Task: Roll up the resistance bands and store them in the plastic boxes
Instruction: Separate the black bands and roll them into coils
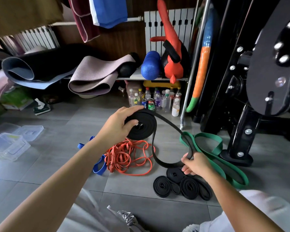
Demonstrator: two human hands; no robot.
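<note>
The left hand (117, 124) grips the black band roll (140, 126); the right hand (195, 163) pinches its loose tail (167, 123); rolled black bands (179, 185) lie just below that hand.

black band (141, 126) half rolled, tail hanging.

Grey rectangular floor tiles (65, 123) reflect soft daylight. A white ribbed radiator (153, 39) stands against the dark brown wood-panelled wall (120, 41), behind a low white shelf (135, 75) that carries a mauve rolled exercise mat (94, 76). A black steel gym machine (244, 118) fills the right side.
</note>
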